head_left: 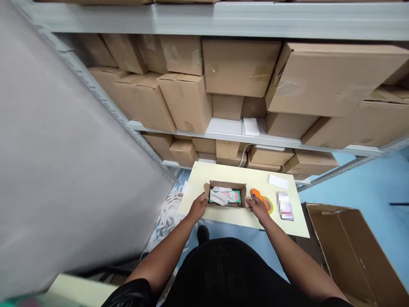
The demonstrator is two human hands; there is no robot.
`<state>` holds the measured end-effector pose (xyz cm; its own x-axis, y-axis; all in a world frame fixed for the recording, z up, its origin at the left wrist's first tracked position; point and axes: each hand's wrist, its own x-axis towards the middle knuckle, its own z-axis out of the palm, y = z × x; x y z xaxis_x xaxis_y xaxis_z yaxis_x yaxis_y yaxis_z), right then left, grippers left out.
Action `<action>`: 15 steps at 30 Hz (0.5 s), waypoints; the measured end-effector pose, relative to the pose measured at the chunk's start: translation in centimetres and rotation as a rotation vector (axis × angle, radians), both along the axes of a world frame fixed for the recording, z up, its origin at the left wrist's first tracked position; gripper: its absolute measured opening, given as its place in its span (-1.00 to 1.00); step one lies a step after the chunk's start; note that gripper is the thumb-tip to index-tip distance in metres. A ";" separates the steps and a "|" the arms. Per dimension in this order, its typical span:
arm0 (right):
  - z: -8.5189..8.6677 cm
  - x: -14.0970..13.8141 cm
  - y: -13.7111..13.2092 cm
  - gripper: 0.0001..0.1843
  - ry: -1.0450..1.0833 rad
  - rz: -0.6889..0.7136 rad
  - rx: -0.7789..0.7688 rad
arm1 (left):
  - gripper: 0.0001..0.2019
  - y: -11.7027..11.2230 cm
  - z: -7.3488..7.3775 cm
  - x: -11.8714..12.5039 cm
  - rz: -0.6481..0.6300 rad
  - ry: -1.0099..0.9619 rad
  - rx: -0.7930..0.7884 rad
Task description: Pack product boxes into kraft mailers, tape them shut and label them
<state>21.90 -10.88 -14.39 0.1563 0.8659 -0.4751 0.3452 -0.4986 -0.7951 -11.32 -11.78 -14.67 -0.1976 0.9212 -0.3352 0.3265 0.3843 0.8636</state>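
Gripping the open carton (237, 186) at opposite end flaps, your left hand (198, 207) and right hand (257, 207) are closed. The carton sits close to the table's (255, 175) near edge, pale tabletop showing leftward and behind; orange tape dispenser (259, 197) just rightward, shelving (287, 20) beyond.

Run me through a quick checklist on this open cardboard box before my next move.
1. Left hand on the left flap of the cardboard box: ok.
2. Right hand at the box's right end: ok.
3. Green-and-pink packet inside: ok, with white paper partly over it.
4. Top closed: not ok, it stands open.
5. Orange tape dispenser close by: ok, on the table by the right hand.
6. Packet's print readable: cannot tell, too small.
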 end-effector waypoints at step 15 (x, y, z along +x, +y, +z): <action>2.6 -4.5 -0.8 -0.28 -0.113 0.203 0.313 | -0.57 5.5 -0.7 -3.2 -0.826 0.046 0.592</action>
<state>17.35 -11.68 -11.83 0.0030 0.9850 -0.1728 0.5060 -0.1505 -0.8493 -14.57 -6.26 -15.35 0.5740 0.7912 0.2110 0.3342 -0.4616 0.8217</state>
